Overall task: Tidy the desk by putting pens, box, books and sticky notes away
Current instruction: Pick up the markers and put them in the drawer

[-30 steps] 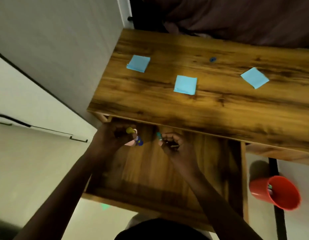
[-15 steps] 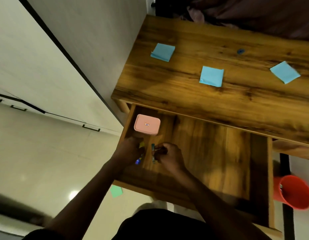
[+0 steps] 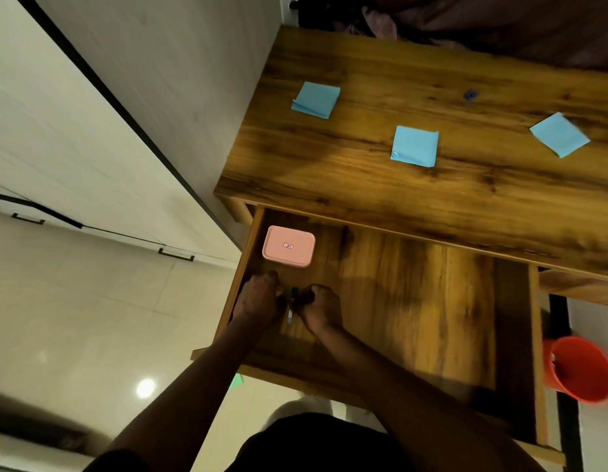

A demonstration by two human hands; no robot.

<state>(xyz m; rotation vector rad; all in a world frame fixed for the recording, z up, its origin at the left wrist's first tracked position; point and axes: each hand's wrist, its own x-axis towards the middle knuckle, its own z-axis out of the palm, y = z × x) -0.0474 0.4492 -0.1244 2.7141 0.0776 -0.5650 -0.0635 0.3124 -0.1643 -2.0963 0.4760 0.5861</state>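
Both hands sit in the lower centre of the frame, inside the open wooden drawer [image 3: 415, 301]. The left hand [image 3: 258, 298] and right hand [image 3: 321, 308] are almost knuckle to knuckle, fingers curled round a small bunch of coloured pens [image 3: 290, 301] held between them low over the drawer floor.

A second ago the hands were further up, under the lip of the wooden bench [image 3: 363, 185], with something pink among the pens. Now the rounded pink plastic box [image 3: 288, 246] stands free in the drawer's upper-left corner, just above the left hand and apart from it. The hands have drawn down toward the drawer front and closed in on each other.

So the box looks to be put away, and the pens are likely being laid beside it (whether any already rest on the wood is hidden by the fingers).

Three light blue square sticky notes [image 3: 316, 99] [image 3: 415, 145] [image 3: 559, 134] lie untouched on the bench top in the upper right, and a green slip [image 3: 236, 381] lies on the floor below the drawer. No books are in view.
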